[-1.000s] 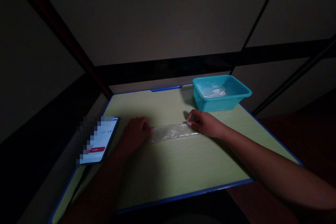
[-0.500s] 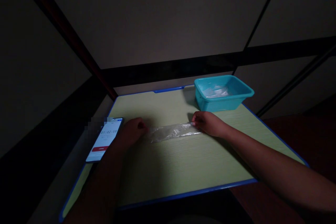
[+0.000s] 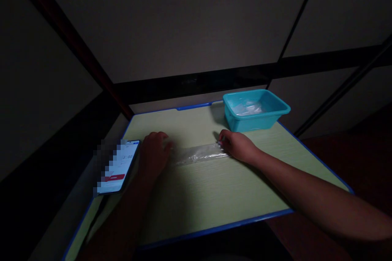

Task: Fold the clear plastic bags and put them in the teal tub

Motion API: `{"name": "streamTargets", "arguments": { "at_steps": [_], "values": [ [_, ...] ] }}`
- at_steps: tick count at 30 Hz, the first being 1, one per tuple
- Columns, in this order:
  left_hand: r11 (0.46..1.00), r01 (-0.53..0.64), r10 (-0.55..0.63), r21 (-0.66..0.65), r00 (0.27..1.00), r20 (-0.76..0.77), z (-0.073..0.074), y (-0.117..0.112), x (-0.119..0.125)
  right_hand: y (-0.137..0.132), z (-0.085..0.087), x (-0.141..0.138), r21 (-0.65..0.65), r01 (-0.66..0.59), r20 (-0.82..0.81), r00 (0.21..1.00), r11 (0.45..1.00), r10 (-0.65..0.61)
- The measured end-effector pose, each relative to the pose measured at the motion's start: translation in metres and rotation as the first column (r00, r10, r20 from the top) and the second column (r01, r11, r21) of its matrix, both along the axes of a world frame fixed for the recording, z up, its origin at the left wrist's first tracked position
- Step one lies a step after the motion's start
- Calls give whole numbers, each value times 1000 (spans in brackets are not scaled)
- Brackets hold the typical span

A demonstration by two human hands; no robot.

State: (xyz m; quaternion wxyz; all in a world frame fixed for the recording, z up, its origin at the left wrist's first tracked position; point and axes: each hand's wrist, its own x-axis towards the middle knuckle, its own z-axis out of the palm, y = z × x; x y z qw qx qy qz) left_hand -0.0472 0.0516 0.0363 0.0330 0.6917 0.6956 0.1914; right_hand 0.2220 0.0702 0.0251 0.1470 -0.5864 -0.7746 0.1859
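A clear plastic bag (image 3: 199, 153), folded into a long narrow strip, lies across the middle of the small table. At its right end, my right hand (image 3: 235, 144) pinches the upper edge between thumb and fingers. My left hand (image 3: 154, 153) is at the strip's other end, thumb and fingers parted and slightly blurred. Dim light hides whether its fingertips touch the plastic.
Behind my right hand stands a turquoise basin (image 3: 255, 121) with crumpled clear plastic inside. A lit phone (image 3: 121, 167) lies by the left edge, close to my left forearm. The pale yellow table (image 3: 214, 200) has a blue rim, with a dark-banded panel behind it.
My left hand has loosened from a closed pinch, and its fingers have spread. My right hand keeps its pinch on the bag. The whole view has shifted slightly.
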Motion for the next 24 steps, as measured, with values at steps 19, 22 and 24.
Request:
{"name": "streamTargets", "arguments": {
  "at_steps": [19, 22, 24],
  "values": [
    [813, 520, -573, -263, 795, -198, -29, -42, 60, 0, -3, -3, 32, 21, 107, 994, 999, -24],
    [824, 514, -561, -239, 800, -212, -30, -45, 60, 0, -1, -1, 45, 26, 98, 995, 999, -30],
    [834, 507, -547, -218, 809, -214, -32, -46, 60, 1, 0, 2, 25, 1, 35, 999, 1000, -2]
  ]
}}
